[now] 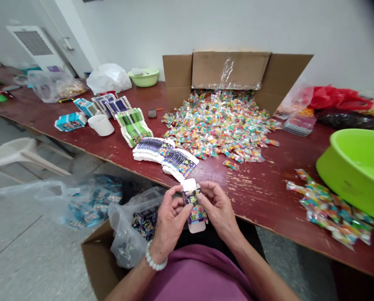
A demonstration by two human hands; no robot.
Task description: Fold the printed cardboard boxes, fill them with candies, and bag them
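Note:
Between my two hands, just off the table's front edge, is a small purple printed carton [193, 206] with white flaps at its top and bottom ends. My left hand [172, 213] grips its left side, thumb across the front. My right hand [216, 205] pinches the right side near the upper edge. Just beyond, flat purple cartons [179, 162] lie in overlapping fanned rows on the table. Behind them a big heap of wrapped candies [221, 125] spills from a cardboard box [231, 69] lying on its side.
Green cartons [133, 125], a white cup [101, 125] and blue cartons [70, 121] stand to the left. At right are a green basin [356, 167] and a smaller candy pile [331, 209]. Below left, an open plastic bag [124, 238] holds dark packs beside a white stool [20, 152].

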